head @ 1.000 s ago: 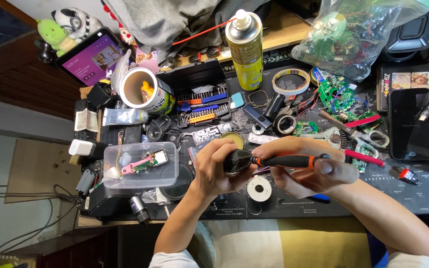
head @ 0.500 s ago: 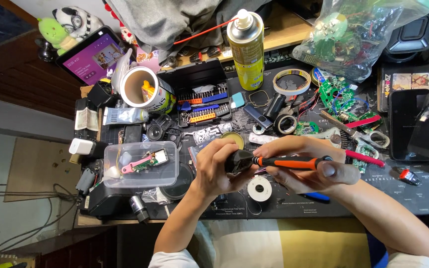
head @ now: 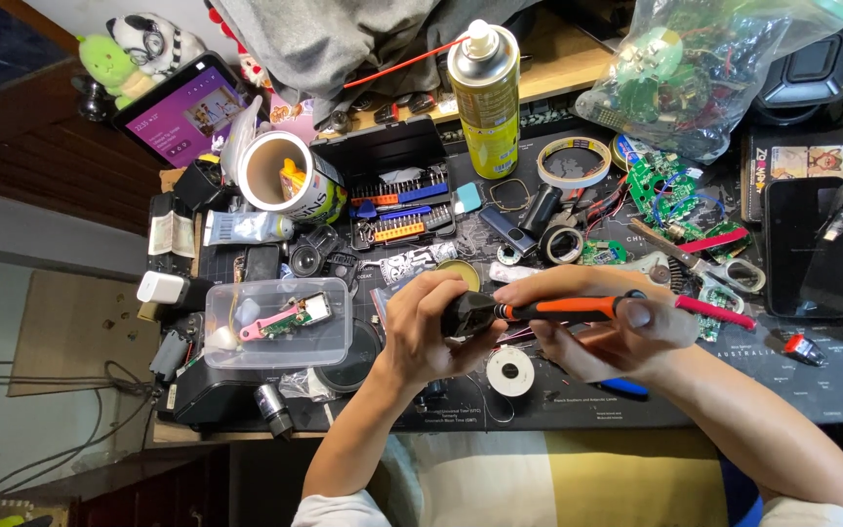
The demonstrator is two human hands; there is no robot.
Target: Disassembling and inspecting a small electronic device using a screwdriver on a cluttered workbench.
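Head cam, only view here. Left hand [head: 426,332] is curled shut round a small dark part [head: 465,314], fingers wrapped tight, thumb on top. Can't tell exactly what the part is, mostly hidden in the fist. Right hand [head: 607,337] is closed on an orange/black screwdriver [head: 563,308], lying roughly level, tip end pushed into that dark part, butt end under the thumb on the right. Both hands are close together, just above the tabletop [head: 831,390], front-middle of the mat.

Stuff around: solder spool [head: 510,372] right below the hands, nearly touching the right fingers. Clear box [head: 277,324] w/ a pink-and-green board inside sits just left of the left hand. Bit case [head: 397,200] is open behind the hands, yellow spray can [head: 484,98] upright beyond it, tape roll [head: 574,161] to the can's right. Phone [head: 808,246] lies flat far right, well apart. Bag of boards [head: 714,73] is top right.
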